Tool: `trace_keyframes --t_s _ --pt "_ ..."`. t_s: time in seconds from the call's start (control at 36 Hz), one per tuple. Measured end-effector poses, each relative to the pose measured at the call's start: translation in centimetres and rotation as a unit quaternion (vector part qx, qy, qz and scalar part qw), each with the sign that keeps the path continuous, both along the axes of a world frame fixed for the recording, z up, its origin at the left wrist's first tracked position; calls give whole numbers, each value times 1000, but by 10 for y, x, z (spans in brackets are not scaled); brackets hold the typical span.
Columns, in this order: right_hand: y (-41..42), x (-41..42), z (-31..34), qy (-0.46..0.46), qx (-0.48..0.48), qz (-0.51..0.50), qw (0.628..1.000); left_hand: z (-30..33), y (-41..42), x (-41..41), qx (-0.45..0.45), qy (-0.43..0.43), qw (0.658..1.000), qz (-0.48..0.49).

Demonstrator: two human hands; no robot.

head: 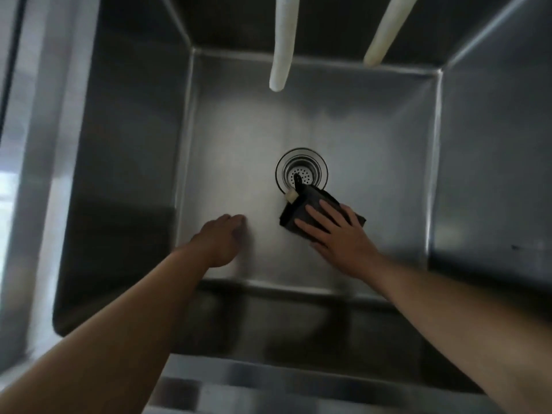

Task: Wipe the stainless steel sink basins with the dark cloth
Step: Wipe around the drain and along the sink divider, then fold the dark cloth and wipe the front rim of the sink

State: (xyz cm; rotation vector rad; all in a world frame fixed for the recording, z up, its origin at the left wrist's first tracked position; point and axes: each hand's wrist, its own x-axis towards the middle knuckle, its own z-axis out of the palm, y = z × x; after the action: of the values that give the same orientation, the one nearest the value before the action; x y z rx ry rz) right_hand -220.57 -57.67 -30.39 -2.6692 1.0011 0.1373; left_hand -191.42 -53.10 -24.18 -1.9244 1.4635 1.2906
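I look straight down into a deep stainless steel sink basin (239, 138). A folded dark cloth (301, 209) with a small white tag lies flat on the basin floor, just below and right of the round drain strainer (301, 171). My right hand (337, 234) presses flat on the cloth, fingers spread, covering its near half. My left hand (221, 240) rests on the basin floor to the left of the cloth, fingers curled down, holding nothing.
Two pale hoses hang into the basin from above, one (280, 52) over the middle, the other (385, 34) to its right. Steel walls enclose the basin on all sides. A steel rim (268, 380) runs along the near edge.
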Motion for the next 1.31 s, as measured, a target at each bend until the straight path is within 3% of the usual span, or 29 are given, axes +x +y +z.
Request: trace_keyframes --t_s 0.11,0.22,0.33,0.47,0.56,0.61,0.69,0.75,0.83,0.92,1.0,1.08,1.31 --pt "11 -6 24 84 93 -38 991 34 9 -20 125 29 992 14" --pt "12 -1 58 100 265 -149 948 84 19 -33 121 34 991 51" --pt "6 3 109 2 424 -297 855 146 28 -45 30 61 993 98" --pt "6 0 195 -175 437 -401 785 214 41 -60 -70 123 971 191" --pt "8 -5 254 -303 466 -450 699 248 51 -73 -156 144 957 200" --pt "11 -11 290 -381 498 -482 612 269 58 -85 -214 170 940 203" --pt "17 -19 338 -473 539 -500 486 300 66 -104 -314 237 910 133" --pt "20 -19 363 -497 580 -469 444 314 68 -116 -375 250 890 71" --pt "28 -15 380 -498 614 -426 440 323 66 -125 -460 220 857 69" --pt "39 -8 386 -485 617 -407 467 326 65 -122 -465 227 847 121" --pt "54 -2 385 -449 610 -392 522 325 64 -112 -400 278 854 183" --pt "68 7 383 -396 535 -439 604 330 61 -99 -334 364 828 265" --pt "96 27 398 -388 438 -490 646 342 73 -71 -195 460 818 285"
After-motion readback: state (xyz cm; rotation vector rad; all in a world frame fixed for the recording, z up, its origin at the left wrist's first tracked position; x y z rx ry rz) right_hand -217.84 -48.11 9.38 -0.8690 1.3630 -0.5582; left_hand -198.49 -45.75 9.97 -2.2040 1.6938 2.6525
